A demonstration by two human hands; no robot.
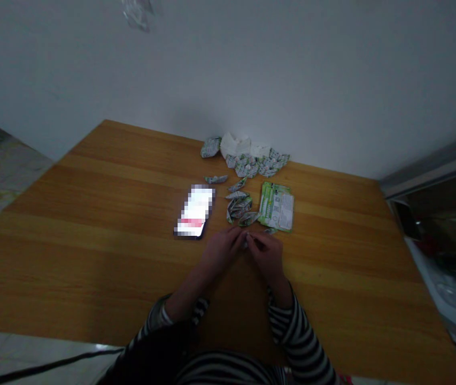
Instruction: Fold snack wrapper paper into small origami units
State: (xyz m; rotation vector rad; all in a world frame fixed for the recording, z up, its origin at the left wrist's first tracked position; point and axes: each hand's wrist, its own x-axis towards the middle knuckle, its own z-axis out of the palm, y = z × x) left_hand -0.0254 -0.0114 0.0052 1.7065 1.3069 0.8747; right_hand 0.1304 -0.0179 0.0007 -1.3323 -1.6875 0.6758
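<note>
My left hand (220, 250) and my right hand (268, 255) meet over the table, fingers closed and tips pinched together. Between the fingertips shows a bit of a small pale piece of paper (246, 244), mostly hidden by the fingers. Just beyond lies a loose cluster of small folded paper pieces (239, 206), printed grey and green. To its right is a flat stack of green-and-white printed paper rectangles (278, 208). A single folded paper piece (216, 179) rests farther back on the left.
A lit phone (195, 211), its screen blurred, lies left of my hands on the wooden table (91, 214). Against the wall sit joined folded-paper pieces (252, 164), a white paper piece (236, 145) and a folded paper bundle (210, 147). A shelf (444, 289) stands right.
</note>
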